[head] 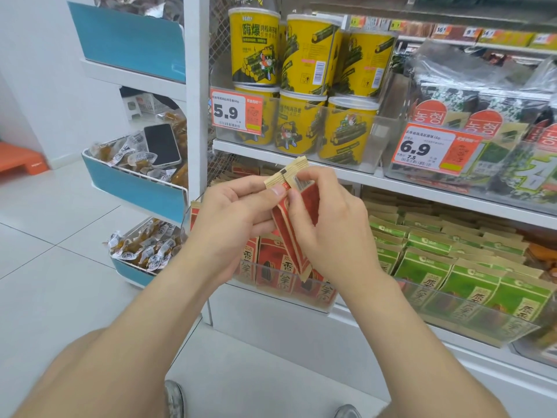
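A red and tan snack packet [297,233] hangs edge-on between my hands in front of a shop shelf. My left hand [232,215] pinches its tan top seal with thumb and fingers. My right hand [328,218] grips the packet's upper part from the right, fingers curled round it. Directly below and behind the packet, more red packets [271,267] of the same kind stand in a clear bin [316,303] on the lower shelf.
Green packets [446,267] fill the bin to the right. Yellow tubs [301,86] and seaweed packs [482,116] sit on the shelf above. A blue rack at left holds wrapped snacks and a phone [161,144]. An orange step stool [21,161] stands on the tiled floor.
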{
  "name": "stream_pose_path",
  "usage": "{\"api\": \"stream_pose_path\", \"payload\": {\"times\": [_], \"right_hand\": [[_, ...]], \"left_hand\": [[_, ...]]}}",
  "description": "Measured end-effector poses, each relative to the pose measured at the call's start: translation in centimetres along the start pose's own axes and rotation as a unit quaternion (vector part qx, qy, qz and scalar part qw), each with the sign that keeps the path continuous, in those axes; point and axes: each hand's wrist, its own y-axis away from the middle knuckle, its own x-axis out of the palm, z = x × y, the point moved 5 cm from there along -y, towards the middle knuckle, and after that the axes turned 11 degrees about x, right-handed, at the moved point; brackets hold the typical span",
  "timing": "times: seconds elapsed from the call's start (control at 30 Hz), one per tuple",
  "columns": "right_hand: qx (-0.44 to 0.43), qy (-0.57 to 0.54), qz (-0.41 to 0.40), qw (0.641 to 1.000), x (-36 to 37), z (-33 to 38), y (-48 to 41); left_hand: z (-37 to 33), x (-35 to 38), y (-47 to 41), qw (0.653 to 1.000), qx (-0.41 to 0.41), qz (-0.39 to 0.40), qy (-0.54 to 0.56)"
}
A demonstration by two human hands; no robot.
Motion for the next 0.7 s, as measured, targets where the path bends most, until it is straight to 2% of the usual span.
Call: {"api": "stream_pose_path", "payload": {"times": [0.1,0.2,0.3,0.37,0.7], "right_hand": [[-0.030,0.036,-0.041,0.998,0.0,0.4,0.2],[0.031,-0.041,-0.062,0.997,-0.1,0.1,0.1],[0.148,-0.164,-0.028,0.975,0.1,-1.0,-0.5],[0.181,-0.206,-0.005,0.962,0.1,-1.3,-0.8],[0.187,-0.320,0.069,0.926,-0.1,-1.6,-1.0]], "left_hand": [[-0.1,0.3,0.2,1.000,0.007,0.004,-0.016],[-0.2,0.5,0.3,1.000,0.010,0.010,-0.019],[-0.4,0.5,0.3,1.000,0.007,0.010,-0.007],[-0.6,0.5,0.3,1.000,0.005,0.011,-0.004],[-1.0,0.2,0.1,0.999,0.029,0.012,0.013]]}}
